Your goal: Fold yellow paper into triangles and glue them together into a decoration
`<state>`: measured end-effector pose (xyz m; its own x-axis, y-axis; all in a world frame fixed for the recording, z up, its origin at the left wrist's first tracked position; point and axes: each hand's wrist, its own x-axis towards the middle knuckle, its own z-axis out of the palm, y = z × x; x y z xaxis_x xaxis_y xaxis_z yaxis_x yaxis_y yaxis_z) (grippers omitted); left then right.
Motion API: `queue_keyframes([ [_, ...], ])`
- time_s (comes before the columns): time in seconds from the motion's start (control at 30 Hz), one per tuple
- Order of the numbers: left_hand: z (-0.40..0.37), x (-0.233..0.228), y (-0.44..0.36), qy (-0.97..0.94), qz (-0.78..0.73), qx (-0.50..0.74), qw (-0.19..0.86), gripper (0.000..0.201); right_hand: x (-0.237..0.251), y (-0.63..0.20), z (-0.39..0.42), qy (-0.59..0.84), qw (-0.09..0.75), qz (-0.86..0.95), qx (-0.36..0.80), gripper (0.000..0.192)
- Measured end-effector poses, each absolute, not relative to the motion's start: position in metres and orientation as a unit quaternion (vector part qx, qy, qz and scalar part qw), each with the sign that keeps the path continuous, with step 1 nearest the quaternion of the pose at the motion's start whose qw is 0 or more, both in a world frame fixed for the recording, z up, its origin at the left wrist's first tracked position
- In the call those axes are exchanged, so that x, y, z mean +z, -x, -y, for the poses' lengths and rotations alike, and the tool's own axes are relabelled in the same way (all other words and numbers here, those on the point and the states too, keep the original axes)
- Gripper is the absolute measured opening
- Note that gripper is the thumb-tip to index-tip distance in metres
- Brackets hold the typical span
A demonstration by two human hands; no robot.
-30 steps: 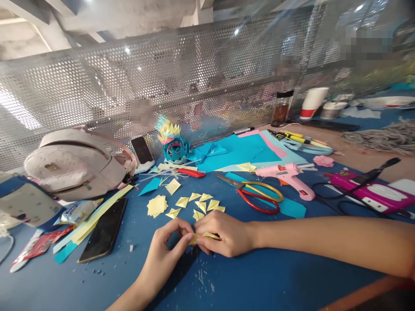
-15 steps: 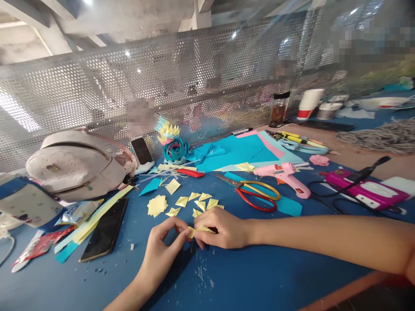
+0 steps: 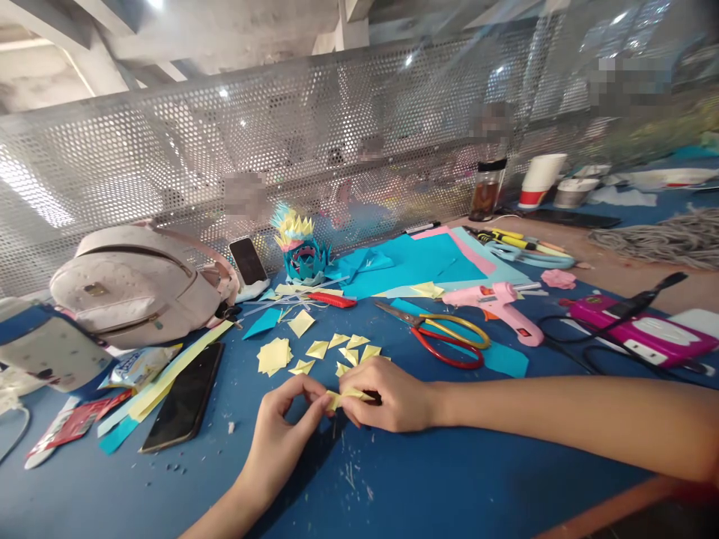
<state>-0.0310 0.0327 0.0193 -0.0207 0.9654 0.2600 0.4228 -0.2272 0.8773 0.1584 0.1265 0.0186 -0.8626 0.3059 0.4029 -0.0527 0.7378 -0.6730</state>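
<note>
Both my hands pinch one small folded yellow paper piece (image 3: 344, 397) just above the blue table (image 3: 427, 486). My left hand (image 3: 286, 427) grips its left end with thumb and fingers. My right hand (image 3: 387, 393) presses on its right part from above. Just beyond my hands lie several folded yellow paper triangles (image 3: 337, 350) and a small stack of yellow paper squares (image 3: 272, 355). Further back stands a blue and yellow paper flower (image 3: 300, 247).
Red-and-yellow scissors (image 3: 443, 337), a pink glue gun (image 3: 497, 303) and blue and pink paper sheets (image 3: 416, 262) lie to the right. A black phone (image 3: 183, 397), paper strips and a pale backpack (image 3: 135, 284) are at left. A perforated metal screen (image 3: 337, 142) closes the back.
The yellow piece has been lifted slightly and worked between my fingertips; my right hand shifted a little up over it. The other things stay where they were.
</note>
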Motion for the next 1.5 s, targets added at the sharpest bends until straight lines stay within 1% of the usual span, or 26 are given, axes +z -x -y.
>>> queue_keyframes([
  [0.3,-0.030,0.021,0.029,-0.642,-0.541,0.455,0.296,0.028,0.013,-0.157,-0.128,0.046,0.253,0.899,0.354,0.036],
  [0.6,-0.033,0.019,0.033,-0.640,-0.543,0.453,0.301,0.028,0.016,-0.158,-0.127,0.065,0.266,0.885,0.376,0.034],
  [0.77,-0.035,0.017,0.036,-0.631,-0.551,0.460,0.293,0.029,0.019,-0.160,-0.130,0.092,0.266,0.873,0.398,0.045],
  [1.1,-0.034,0.016,0.036,-0.596,-0.556,0.494,0.301,0.028,0.024,-0.160,-0.128,0.113,0.286,0.840,0.447,0.057],
  [1.27,-0.032,0.015,0.035,-0.567,-0.561,0.525,0.296,0.026,0.025,-0.161,-0.128,0.135,0.294,0.829,0.456,0.055],
  [1.5,-0.037,0.009,0.042,-0.585,-0.548,0.511,0.310,0.026,0.025,-0.160,-0.128,0.130,0.284,0.829,0.463,0.047],
])
